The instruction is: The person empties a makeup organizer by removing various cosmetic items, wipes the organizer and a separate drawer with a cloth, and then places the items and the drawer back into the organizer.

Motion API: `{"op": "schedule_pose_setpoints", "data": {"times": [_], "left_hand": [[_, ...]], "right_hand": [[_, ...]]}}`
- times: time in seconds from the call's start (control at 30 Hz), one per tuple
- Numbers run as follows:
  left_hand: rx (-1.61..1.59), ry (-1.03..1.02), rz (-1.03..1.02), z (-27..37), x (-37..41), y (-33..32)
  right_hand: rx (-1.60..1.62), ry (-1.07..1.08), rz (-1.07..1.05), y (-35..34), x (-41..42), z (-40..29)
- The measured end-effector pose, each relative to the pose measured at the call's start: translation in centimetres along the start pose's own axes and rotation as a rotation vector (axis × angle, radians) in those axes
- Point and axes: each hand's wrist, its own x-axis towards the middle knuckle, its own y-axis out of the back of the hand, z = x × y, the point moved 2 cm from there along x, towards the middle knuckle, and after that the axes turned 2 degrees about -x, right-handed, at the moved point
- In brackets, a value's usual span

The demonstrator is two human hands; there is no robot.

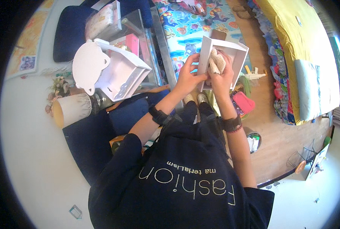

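Observation:
A small white drawer is held up in front of me, tilted so that its inside shows. My left hand grips its near left wall, with the thumb along the edge. Bunched in my right hand is a beige cloth, pressed into the drawer's interior. The fingers of that hand are partly hidden behind the cloth. To the left, a white box-shaped cabinet stands on a glass-topped table, with a white animal-shaped panel at its side.
A lamp with a pale shade and artificial flowers are at left. On the right are a bed with a yellow sheet, a waste bin, a pink bag and a toy gun. A cartoon-print mat lies beyond the drawer.

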Motion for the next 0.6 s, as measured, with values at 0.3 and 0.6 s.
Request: {"op": "schedule_pose_setpoints", "data": {"times": [0.3, 0.6], "left_hand": [[0.134, 0.037, -0.056, -0.3, 1.4, 1.0], [0.346, 0.089, -0.072, -2.9, 3.0, -0.2]], "right_hand": [[0.194, -0.306, -0.507, 2.1, -0.1, 3.9], [-0.833, 0.218, -0.938, 3.0, -0.3, 5.0]]}}
